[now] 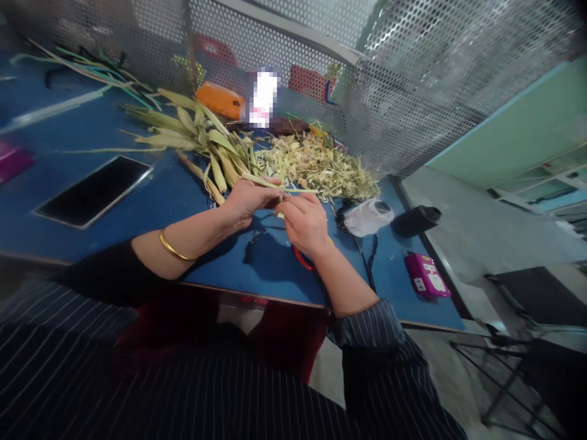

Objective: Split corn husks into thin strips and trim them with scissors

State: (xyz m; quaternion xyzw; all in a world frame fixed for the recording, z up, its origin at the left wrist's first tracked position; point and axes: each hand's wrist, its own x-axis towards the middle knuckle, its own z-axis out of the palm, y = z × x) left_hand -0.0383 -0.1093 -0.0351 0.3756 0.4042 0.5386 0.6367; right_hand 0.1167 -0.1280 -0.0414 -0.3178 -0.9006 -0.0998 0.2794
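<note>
My left hand and my right hand meet above the blue table, both closed on a thin pale green plant strip that runs between them. A bunch of long green and yellow stalks lies just behind my left hand. A heap of cut, shredded plant pieces sits behind my right hand. A gold bangle circles my left wrist. Something red shows under my right wrist.
A dark phone lies flat at the left. A clear plastic cup and a black cylinder lie on their sides at the right, with a pink pack near the table edge. An orange object sits by the perforated metal screen.
</note>
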